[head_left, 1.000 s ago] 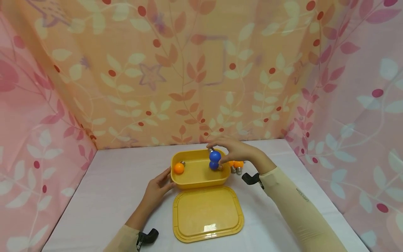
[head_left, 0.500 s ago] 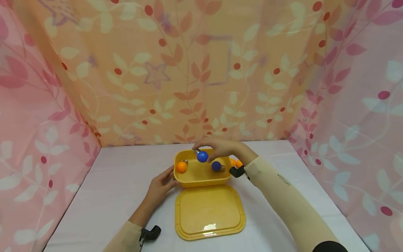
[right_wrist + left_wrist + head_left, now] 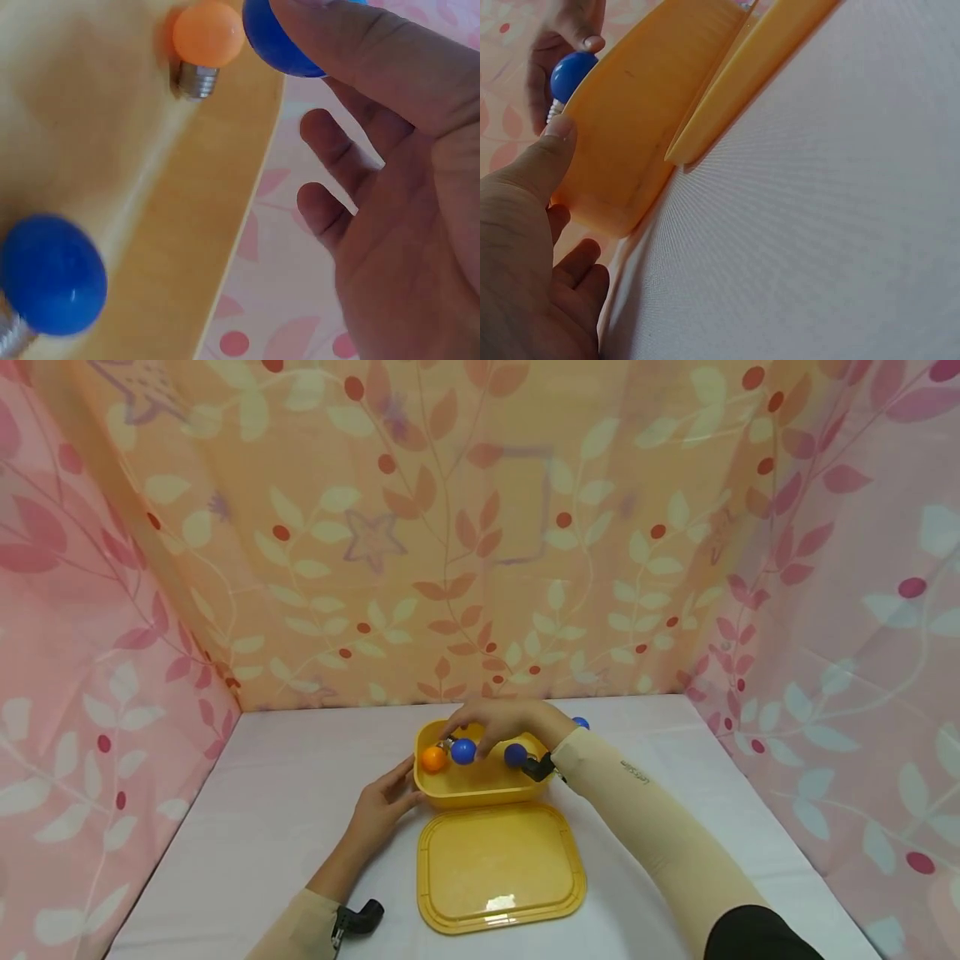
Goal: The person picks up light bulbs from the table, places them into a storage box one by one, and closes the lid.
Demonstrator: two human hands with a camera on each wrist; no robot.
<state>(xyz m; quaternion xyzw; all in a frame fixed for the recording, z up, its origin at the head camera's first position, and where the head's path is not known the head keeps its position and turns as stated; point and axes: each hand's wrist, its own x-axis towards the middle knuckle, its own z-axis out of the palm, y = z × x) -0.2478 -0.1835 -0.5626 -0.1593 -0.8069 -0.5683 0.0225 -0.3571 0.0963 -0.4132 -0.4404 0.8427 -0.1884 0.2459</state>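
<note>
In the head view a yellow plastic box (image 3: 480,798) stands on the table. My left hand (image 3: 384,806) grips its left end; in the left wrist view the thumb (image 3: 544,161) lies on the box wall at the rim. Over the box's left half my right hand (image 3: 502,725) pinches a blue light bulb (image 3: 463,752) between thumb and fingers, its metal base turned left. Beside that bulb, an orange light bulb (image 3: 433,759) lies at the box's left end. A second blue bulb (image 3: 54,274) lies in the right half, its base partly hidden in the head view.
The yellow lid (image 3: 501,868) lies flat on the white table just in front of the box. Behind the right wrist another blue bulb (image 3: 581,723) shows outside the box. Patterned cloth walls (image 3: 480,568) close off the back and sides.
My right hand has carried the blue bulb leftward and lower, from above the box's right end to beside the orange bulb. The left hand keeps its hold on the box.
</note>
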